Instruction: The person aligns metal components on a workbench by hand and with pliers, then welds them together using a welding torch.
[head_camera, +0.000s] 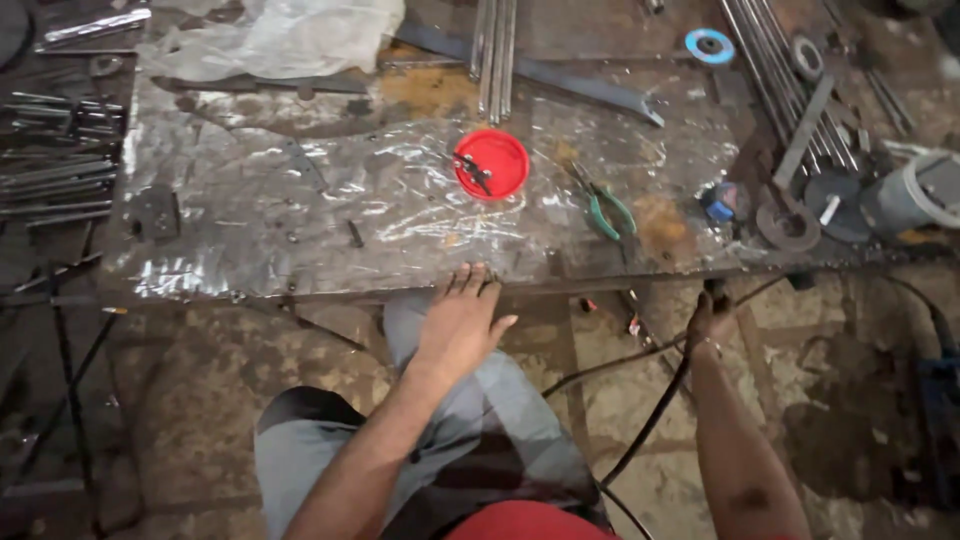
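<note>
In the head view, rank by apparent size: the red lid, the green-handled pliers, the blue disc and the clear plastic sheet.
1. Clear plastic sheet, largest though cut off by the frame.
2. Red lid.
3. Green-handled pliers, longer than the lid is wide but slimmer, so this is close.
4. Blue disc, smallest, though farthest from the camera.

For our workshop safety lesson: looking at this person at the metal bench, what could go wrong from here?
1. The left hand rests on the bare edge of the steel table; a sharp edge could cut the fingers.
2. The right hand grips a black cable that trails down past the legs, a possible snag or trip.
3. Green-handled pliers lie near the edge and could be knocked off.
</note>
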